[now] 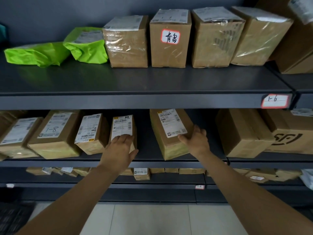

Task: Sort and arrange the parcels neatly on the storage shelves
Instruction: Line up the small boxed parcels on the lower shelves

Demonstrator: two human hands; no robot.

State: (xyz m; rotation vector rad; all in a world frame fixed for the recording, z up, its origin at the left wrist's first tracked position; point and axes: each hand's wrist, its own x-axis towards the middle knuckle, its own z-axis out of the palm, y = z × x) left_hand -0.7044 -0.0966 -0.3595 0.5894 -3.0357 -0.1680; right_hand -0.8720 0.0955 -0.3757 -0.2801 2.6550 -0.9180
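Observation:
On the middle shelf (pixel 149 162) stand several brown cardboard parcels with white labels. My left hand (pixel 122 146) lies over the front top of a narrow parcel (pixel 122 124), thumb at its right side, gripping it. My right hand (pixel 196 139) holds the right front corner of a wider, tilted parcel (pixel 166 133), fingers on its label edge. A gap of bare shelf separates the two parcels. To the left sit three more labelled boxes, one marked "1-8" (pixel 54 133).
The upper shelf (pixel 135 99) carries two green bags (pixel 37 54) and several taped boxes (pixel 170 38), with a "1-6" tag (pixel 275 100) on its edge. Big boxes (pixel 242 133) stand at the right of the middle shelf. Small parcels fill the lower shelf. Tiled floor lies below.

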